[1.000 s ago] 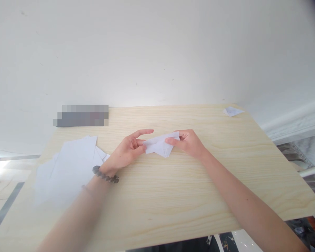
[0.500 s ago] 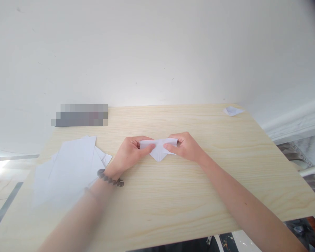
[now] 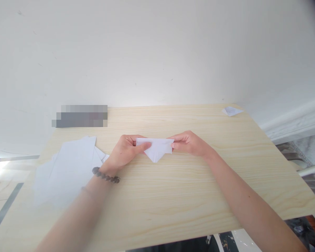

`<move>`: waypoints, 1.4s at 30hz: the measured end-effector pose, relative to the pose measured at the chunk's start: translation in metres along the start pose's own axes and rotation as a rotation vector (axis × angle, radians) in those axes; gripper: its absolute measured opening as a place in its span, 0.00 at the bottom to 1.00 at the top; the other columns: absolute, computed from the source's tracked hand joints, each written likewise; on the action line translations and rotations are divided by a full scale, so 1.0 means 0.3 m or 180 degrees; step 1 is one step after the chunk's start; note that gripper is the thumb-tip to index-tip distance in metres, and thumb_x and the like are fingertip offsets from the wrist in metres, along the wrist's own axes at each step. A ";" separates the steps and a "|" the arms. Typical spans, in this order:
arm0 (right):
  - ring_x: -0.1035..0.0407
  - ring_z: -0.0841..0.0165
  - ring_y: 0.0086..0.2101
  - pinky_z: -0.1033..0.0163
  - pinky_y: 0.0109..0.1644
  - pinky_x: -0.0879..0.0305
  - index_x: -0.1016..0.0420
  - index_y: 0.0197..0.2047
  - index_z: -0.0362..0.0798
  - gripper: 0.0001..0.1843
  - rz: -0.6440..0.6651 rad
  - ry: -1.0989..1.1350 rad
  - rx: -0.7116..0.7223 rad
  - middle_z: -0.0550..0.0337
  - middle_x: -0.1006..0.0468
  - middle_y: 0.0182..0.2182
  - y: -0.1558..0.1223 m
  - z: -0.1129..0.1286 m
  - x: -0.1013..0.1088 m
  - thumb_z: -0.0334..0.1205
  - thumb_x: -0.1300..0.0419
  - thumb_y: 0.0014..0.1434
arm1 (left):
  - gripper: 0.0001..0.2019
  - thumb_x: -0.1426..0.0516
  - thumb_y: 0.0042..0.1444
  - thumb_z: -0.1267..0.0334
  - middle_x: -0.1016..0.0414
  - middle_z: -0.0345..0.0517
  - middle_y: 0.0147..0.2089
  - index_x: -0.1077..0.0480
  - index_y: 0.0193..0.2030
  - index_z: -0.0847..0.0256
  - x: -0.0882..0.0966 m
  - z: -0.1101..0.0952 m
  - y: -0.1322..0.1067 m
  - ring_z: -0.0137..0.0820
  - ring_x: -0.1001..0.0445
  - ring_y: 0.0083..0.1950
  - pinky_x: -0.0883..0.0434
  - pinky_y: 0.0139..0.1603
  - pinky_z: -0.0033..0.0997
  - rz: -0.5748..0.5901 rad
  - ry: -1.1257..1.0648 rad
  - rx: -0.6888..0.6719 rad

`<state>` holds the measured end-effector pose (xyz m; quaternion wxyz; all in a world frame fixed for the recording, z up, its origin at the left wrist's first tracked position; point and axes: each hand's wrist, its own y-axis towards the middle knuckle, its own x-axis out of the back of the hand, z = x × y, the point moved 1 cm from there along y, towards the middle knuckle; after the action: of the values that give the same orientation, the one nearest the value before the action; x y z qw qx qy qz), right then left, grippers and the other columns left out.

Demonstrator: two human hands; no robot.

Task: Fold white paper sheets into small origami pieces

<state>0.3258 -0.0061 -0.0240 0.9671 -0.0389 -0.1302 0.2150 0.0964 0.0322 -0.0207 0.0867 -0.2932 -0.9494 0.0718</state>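
A folded sheet of white paper [image 3: 157,148] is held between my two hands, over the middle of the table. It has a straight top edge and a pointed flap that hangs toward me. My left hand [image 3: 127,148] pinches its left end, thumb on the near face and fingers behind. At the other end, the fingertips and thumb of my right hand [image 3: 190,142] are closed on the paper's right edge. The fingers behind the paper are partly hidden. Dark beads circle my left wrist.
Loose white sheets [image 3: 68,164] lie in a pile at the left of the wooden table [image 3: 173,199]. A blurred-out dark object [image 3: 81,117] stands at the back left. In the far right corner lies a folded paper piece [image 3: 232,111]. A white wall [image 3: 157,52] rises behind the table.
The folded paper has shifted slightly left with my left hand. My right hand has slid outward from the paper's front to its right edge.
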 end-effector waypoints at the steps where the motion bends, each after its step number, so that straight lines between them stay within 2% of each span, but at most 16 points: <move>1: 0.29 0.68 0.36 0.62 0.42 0.34 0.23 0.43 0.48 0.15 0.0003 0.0087 0.0025 0.59 0.21 0.36 0.000 0.000 0.003 0.38 0.45 0.53 | 0.13 0.40 0.49 0.57 0.21 0.47 0.36 0.25 0.36 0.64 0.002 0.002 0.001 0.33 0.25 0.36 0.30 0.36 0.29 -0.0014 -0.0031 0.0005; 5: 0.28 0.70 0.35 0.62 0.43 0.34 0.25 0.44 0.49 0.18 0.0108 0.0459 0.0199 0.61 0.21 0.34 0.000 0.006 0.009 0.33 0.45 0.50 | 0.14 0.39 0.49 0.56 0.21 0.46 0.36 0.25 0.39 0.63 0.006 0.007 0.005 0.33 0.25 0.37 0.30 0.36 0.28 -0.0103 -0.0069 0.0056; 8: 0.30 0.69 0.35 0.63 0.41 0.35 0.26 0.43 0.47 0.15 0.0200 0.0619 0.0216 0.60 0.23 0.34 0.000 0.014 -0.004 0.35 0.45 0.51 | 0.15 0.40 0.49 0.55 0.21 0.46 0.37 0.25 0.39 0.63 0.000 0.001 0.004 0.34 0.25 0.37 0.30 0.36 0.28 -0.0113 0.0099 -0.0002; 11: 0.35 0.72 0.28 0.67 0.31 0.40 0.27 0.33 0.44 0.10 -0.0092 0.0178 0.0029 0.62 0.28 0.27 0.002 0.019 -0.029 0.43 0.44 0.54 | 0.14 0.41 0.50 0.55 0.22 0.45 0.36 0.26 0.39 0.64 -0.009 -0.005 0.001 0.33 0.26 0.36 0.31 0.35 0.27 -0.0120 0.0326 -0.0058; 14: 0.46 0.77 0.21 0.69 0.23 0.51 0.32 0.25 0.44 0.17 -0.0463 -0.0454 -0.0060 0.66 0.38 0.19 0.006 0.020 -0.047 0.48 0.46 0.56 | 0.14 0.42 0.51 0.56 0.21 0.45 0.35 0.26 0.40 0.64 -0.013 -0.003 -0.002 0.33 0.26 0.35 0.32 0.33 0.26 -0.0070 0.0478 -0.0038; 16: 0.48 0.77 0.20 0.69 0.22 0.53 0.33 0.24 0.44 0.18 -0.0468 -0.0578 -0.0040 0.66 0.40 0.18 0.007 0.019 -0.049 0.50 0.47 0.57 | 0.14 0.43 0.53 0.57 0.21 0.44 0.35 0.26 0.42 0.64 -0.008 0.000 -0.003 0.33 0.25 0.36 0.31 0.34 0.26 0.0061 0.0422 -0.0024; 22: 0.44 0.76 0.23 0.69 0.25 0.45 0.31 0.27 0.44 0.18 -0.0335 -0.0309 -0.0113 0.64 0.38 0.21 0.001 0.012 -0.029 0.52 0.47 0.57 | 0.15 0.46 0.56 0.62 0.22 0.43 0.42 0.28 0.50 0.59 0.026 -0.002 -0.006 0.33 0.25 0.43 0.30 0.46 0.29 0.0870 -0.0072 -0.0101; 25: 0.43 0.75 0.23 0.69 0.26 0.42 0.31 0.27 0.45 0.18 -0.0264 -0.0174 -0.0164 0.64 0.38 0.21 -0.001 0.006 -0.023 0.52 0.47 0.56 | 0.16 0.46 0.57 0.61 0.21 0.44 0.40 0.29 0.51 0.58 0.038 -0.003 -0.009 0.33 0.25 0.43 0.31 0.47 0.30 0.1011 -0.0060 -0.0080; 29: 0.42 0.75 0.23 0.69 0.26 0.41 0.32 0.27 0.44 0.19 -0.0248 -0.0099 -0.0200 0.64 0.37 0.21 -0.001 0.001 -0.025 0.52 0.46 0.56 | 0.15 0.46 0.57 0.60 0.22 0.44 0.40 0.29 0.50 0.60 0.040 0.001 -0.010 0.32 0.26 0.42 0.31 0.46 0.29 0.1007 0.0030 -0.0079; 32: 0.44 0.76 0.21 0.70 0.24 0.46 0.32 0.25 0.44 0.19 -0.0393 -0.0268 -0.0128 0.65 0.38 0.20 0.001 0.001 -0.034 0.52 0.47 0.56 | 0.15 0.44 0.55 0.59 0.22 0.44 0.39 0.28 0.48 0.60 0.030 0.004 -0.008 0.32 0.26 0.41 0.31 0.42 0.27 0.0918 0.0126 -0.0077; 35: 0.48 0.77 0.20 0.69 0.21 0.53 0.33 0.24 0.44 0.18 -0.0512 -0.0614 -0.0007 0.66 0.40 0.18 0.004 0.003 -0.047 0.51 0.45 0.54 | 0.13 0.43 0.53 0.57 0.22 0.42 0.36 0.27 0.43 0.61 0.015 0.007 -0.006 0.30 0.26 0.36 0.32 0.34 0.24 0.0593 0.0334 -0.0081; 37: 0.47 0.77 0.20 0.69 0.22 0.52 0.31 0.25 0.43 0.16 -0.0489 -0.0747 0.0034 0.65 0.37 0.19 0.005 0.002 -0.053 0.49 0.43 0.53 | 0.13 0.43 0.53 0.57 0.23 0.42 0.34 0.26 0.40 0.62 0.008 0.010 -0.004 0.30 0.27 0.33 0.33 0.31 0.24 0.0390 0.0474 -0.0071; 39: 0.44 0.76 0.21 0.69 0.23 0.50 0.29 0.26 0.43 0.15 -0.0444 -0.0769 0.0037 0.63 0.33 0.20 0.004 0.002 -0.055 0.47 0.43 0.53 | 0.12 0.44 0.53 0.57 0.23 0.42 0.34 0.26 0.40 0.62 0.004 0.014 -0.004 0.30 0.27 0.33 0.33 0.31 0.25 0.0338 0.0526 -0.0067; 42: 0.44 0.77 0.20 0.70 0.23 0.50 0.27 0.27 0.42 0.14 -0.0287 -0.0716 0.0025 0.63 0.29 0.21 0.001 0.008 -0.048 0.43 0.45 0.55 | 0.12 0.45 0.55 0.60 0.23 0.43 0.35 0.26 0.42 0.62 0.010 0.018 -0.004 0.32 0.26 0.37 0.31 0.37 0.27 0.0461 0.0421 -0.0065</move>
<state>0.3124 -0.0121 -0.0251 0.9552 -0.0048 -0.2387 0.1747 0.0921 0.0323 -0.0252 0.1408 -0.3661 -0.9186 0.0486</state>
